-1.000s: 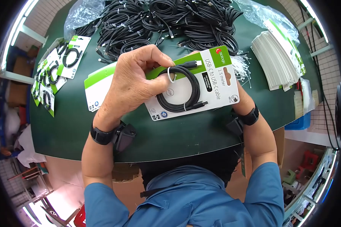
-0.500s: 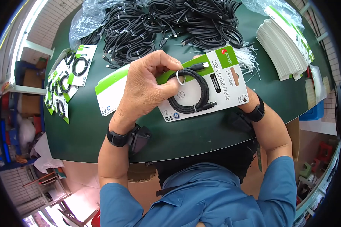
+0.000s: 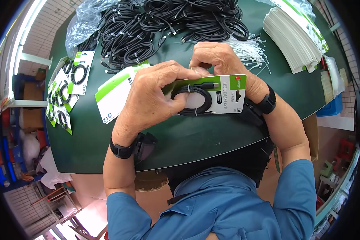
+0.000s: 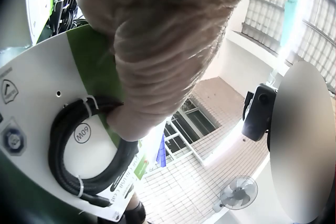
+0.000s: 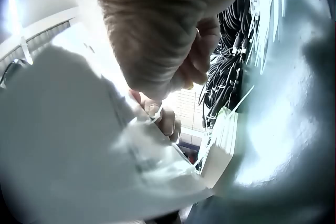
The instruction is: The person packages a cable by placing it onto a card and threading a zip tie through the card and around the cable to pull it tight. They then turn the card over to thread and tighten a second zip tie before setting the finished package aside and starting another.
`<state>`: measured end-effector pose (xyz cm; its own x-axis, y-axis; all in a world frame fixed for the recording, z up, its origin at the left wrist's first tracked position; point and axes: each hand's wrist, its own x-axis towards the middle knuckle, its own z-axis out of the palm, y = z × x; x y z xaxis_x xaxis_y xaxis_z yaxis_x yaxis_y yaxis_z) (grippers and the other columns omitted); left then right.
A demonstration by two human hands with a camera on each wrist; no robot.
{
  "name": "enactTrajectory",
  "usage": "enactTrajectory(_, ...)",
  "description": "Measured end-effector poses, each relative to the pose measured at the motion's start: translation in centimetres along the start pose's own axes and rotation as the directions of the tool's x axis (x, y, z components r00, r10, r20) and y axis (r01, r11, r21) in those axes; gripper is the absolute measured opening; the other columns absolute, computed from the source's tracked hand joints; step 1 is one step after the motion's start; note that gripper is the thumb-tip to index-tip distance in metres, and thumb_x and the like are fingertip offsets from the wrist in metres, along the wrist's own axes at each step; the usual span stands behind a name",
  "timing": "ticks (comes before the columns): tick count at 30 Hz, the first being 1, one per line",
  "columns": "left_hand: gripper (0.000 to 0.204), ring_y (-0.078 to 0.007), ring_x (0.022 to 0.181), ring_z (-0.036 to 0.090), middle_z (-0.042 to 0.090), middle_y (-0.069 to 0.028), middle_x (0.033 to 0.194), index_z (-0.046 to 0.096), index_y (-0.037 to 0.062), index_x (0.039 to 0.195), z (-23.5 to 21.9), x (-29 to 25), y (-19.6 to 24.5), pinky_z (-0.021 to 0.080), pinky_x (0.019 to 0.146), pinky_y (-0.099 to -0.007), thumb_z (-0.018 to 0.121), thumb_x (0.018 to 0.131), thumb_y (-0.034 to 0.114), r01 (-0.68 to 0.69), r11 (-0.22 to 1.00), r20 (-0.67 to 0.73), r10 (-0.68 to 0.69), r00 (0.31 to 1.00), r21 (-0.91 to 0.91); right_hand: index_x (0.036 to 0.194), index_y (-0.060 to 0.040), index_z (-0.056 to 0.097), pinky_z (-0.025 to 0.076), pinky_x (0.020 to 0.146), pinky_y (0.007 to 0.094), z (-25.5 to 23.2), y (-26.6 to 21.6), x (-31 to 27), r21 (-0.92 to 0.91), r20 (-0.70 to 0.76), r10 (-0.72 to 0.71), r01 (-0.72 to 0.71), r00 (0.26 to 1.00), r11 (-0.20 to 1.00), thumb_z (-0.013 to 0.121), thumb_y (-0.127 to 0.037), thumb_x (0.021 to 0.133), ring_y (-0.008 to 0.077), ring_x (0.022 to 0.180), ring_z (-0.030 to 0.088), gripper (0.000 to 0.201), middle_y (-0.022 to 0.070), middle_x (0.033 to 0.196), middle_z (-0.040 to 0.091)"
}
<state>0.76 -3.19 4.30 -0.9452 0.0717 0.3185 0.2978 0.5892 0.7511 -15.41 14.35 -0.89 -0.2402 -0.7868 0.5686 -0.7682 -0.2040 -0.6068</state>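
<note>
My left hand [image 3: 148, 94] grips a green-and-white retail card [image 3: 234, 105], its thumb pressing inside the coiled black USB-C cable [image 3: 207, 100] on the front. White ties hold the coil; one loops round it by the left thumb in the left wrist view. My right hand [image 3: 224, 60] is at the card's top edge, fingers curled, close to the left fingertips. In the right wrist view a short white cable tie [image 5: 157, 112] sticks out behind the card and runs up to the right hand's fingertips. The card hides part of the right hand's work.
A heap of black cables [image 3: 128, 40] lies at the back, beside loose white cable ties [image 3: 248, 52]. A stack of cards [image 3: 292, 40] stands at right; more blank cards [image 3: 112, 96] lie left of centre. Finished cable cards [image 3: 64, 92] overlap at far left.
My right hand has come up from behind the card to its top edge, with curled fingers showing. The card has tilted back and levelled, and the tie loop on the coil looks smaller.
</note>
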Motion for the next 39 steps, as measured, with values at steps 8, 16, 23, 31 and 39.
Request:
enactTrajectory(8, 0.036, -0.0235, 0.079, 0.069, 0.07, -0.0083, 0.088, 0.08, 0.0025, 0.107, 0.4, -0.2, 0.8, 0.055, 0.072, -0.0327, 0.082, 0.072, -0.005, -0.086, 0.98, 0.093, 0.07, 0.993, 0.182, 0.08, -0.0011, 0.061, 0.05, 0.062, 0.0358, 0.1, -0.2, 0.0, 0.03, 0.007, 0.079, -0.079, 0.997, 0.996, 0.065, 0.002, 0.077, 0.0236, 0.068, 0.061, 0.006, 0.0076, 0.073, 0.059)
enactTrajectory(16, 0.032, -0.022, 0.075, 0.066, 0.067, -0.0075, 0.083, 0.079, 0.0017, 0.103, 0.4, -0.3, 1.2, 0.052, 0.068, -0.0333, 0.086, 0.072, -0.002, -0.069, 0.979, 0.1, 0.051, 0.994, 0.19, 0.079, -0.0015, 0.058, 0.05, 0.061, 0.0364, 0.4, -0.5, -0.1, -0.069, 0.004, 0.079, -0.079, 0.997, 0.994, 0.065, 0.0, 0.076, 0.0258, 0.068, 0.061, 0.008, 0.0076, 0.073, 0.058)
enactTrajectory(23, 0.028, -0.024, 0.073, 0.066, 0.066, -0.0083, 0.083, 0.076, 0.0001, 0.098, 1.0, -0.3, 1.3, 0.052, 0.065, -0.0343, 0.085, 0.071, -0.004, -0.059, 0.98, 0.063, 0.048, 0.997, 0.188, 0.08, -0.0015, 0.06, 0.05, 0.062, 0.0339, -0.2, -0.4, -0.2, -0.097, 0.103, 0.158, -0.149, 0.982, 0.984, 0.065, 0.0, 0.075, 0.0211, 0.066, 0.06, 0.007, 0.0077, 0.072, 0.058)
enactTrajectory(31, 0.032, -0.0276, 0.074, 0.066, 0.064, -0.0068, 0.083, 0.075, 0.0077, 0.105, 1.1, 0.0, 0.6, 0.052, 0.064, -0.0408, 0.083, 0.074, 0.002, -0.127, 0.93, -0.002, 0.136, 0.991, 0.344, 0.095, -0.0005, 0.073, 0.054, 0.068, 0.0287, -2.0, 0.7, -0.1, 0.077, 0.019, 0.345, -0.346, 0.938, 0.935, 0.072, -0.004, 0.083, 0.0159, 0.073, 0.066, 0.012, 0.007, 0.082, 0.07)
enactTrajectory(39, 0.039, -0.0295, 0.075, 0.064, 0.068, -0.0092, 0.085, 0.077, 0.0069, 0.111, 0.7, 0.1, -0.3, 0.05, 0.068, -0.04, 0.088, 0.073, 0.006, -0.129, 0.869, -0.154, 0.227, 0.962, 0.478, 0.11, -0.0003, 0.076, 0.056, 0.072, 0.0289, -4.1, -3.0, 1.2, 0.121, -0.043, 0.2, -0.194, 0.979, 0.974, 0.08, -0.004, 0.086, 0.0165, 0.083, 0.071, 0.025, 0.0061, 0.091, 0.075)
